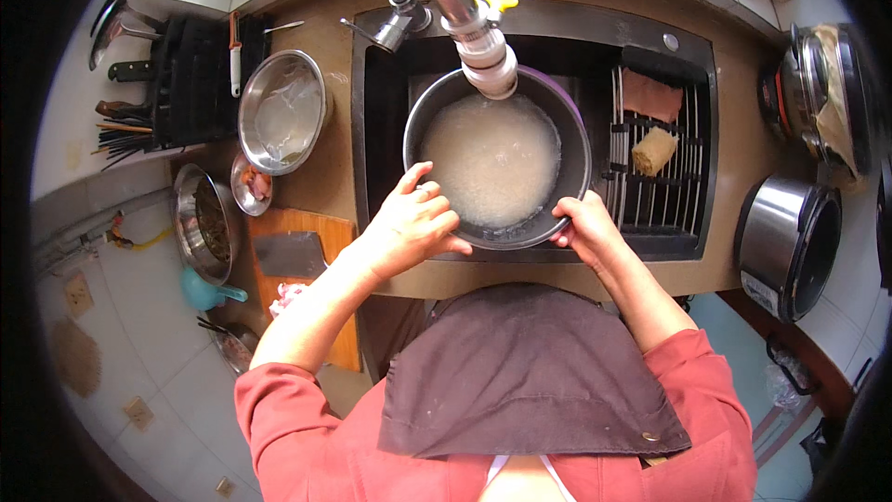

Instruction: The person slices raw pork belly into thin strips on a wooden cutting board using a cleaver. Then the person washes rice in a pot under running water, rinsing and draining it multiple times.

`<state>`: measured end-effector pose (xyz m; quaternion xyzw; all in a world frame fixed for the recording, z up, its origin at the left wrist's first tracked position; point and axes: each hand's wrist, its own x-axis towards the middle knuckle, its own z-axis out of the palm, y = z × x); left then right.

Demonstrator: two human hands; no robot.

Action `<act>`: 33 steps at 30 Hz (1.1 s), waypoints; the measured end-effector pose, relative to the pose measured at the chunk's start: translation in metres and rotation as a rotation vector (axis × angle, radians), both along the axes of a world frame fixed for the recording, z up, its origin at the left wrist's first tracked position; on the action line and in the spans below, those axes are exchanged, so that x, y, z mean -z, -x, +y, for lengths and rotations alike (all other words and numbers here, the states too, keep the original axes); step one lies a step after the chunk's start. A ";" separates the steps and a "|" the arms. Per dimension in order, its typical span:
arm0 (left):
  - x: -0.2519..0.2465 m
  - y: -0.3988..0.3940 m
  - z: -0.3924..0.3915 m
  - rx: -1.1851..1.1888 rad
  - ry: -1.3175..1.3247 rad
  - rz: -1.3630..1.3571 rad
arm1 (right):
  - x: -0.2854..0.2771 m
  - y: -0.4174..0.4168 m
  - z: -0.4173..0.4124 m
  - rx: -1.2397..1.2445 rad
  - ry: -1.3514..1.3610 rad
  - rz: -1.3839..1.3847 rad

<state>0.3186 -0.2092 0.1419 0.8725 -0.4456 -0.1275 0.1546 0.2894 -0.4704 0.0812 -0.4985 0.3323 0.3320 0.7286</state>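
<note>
A dark inner cooking pot [578, 147] stands in the black sink [380, 133] under the tap. Cloudy whitish water with what looks like rice grains [491, 161] fills much of it. My right hand [589, 227] grips the pot's rim at the lower right, thumb on top. At the lower left, my left hand [414, 220] hovers over the rim, its thumb and little finger spread and the other fingers half curled. Nothing shows in that hand, and it hides part of the rim. The tap's white nozzle [488, 63] hangs above the pot's far edge.
A wire rack [686, 188] in the sink holds a pink cloth [651, 94] and a loofah piece [654, 151]. Leftward are a steel bowl [317, 73], a cleaver [289, 255] on a wooden board [341, 335], and a knife block [195, 84]. A rice cooker body [777, 241] stands right.
</note>
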 end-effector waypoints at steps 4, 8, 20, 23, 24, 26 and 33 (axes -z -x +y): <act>-0.024 0.011 0.002 0.011 0.085 -0.102 | -0.007 0.017 0.007 -0.004 -0.127 0.038; -0.051 0.026 0.003 0.015 0.110 -0.121 | -0.023 0.029 0.016 -0.033 -0.207 0.070; -0.099 0.049 0.001 -0.016 0.100 -0.211 | -0.039 0.045 0.033 -0.161 -0.333 0.092; -0.105 0.049 0.002 -0.008 0.057 -0.214 | -0.040 0.045 0.033 -0.178 -0.380 0.103; -0.107 0.048 0.001 -0.003 0.048 -0.220 | -0.041 0.045 0.033 -0.187 -0.393 0.111; -0.109 0.046 -0.001 0.008 0.037 -0.232 | -0.040 0.045 0.034 -0.179 -0.403 0.135; -0.117 0.040 -0.007 0.028 0.058 -0.228 | -0.045 0.045 0.036 -0.149 -0.438 0.175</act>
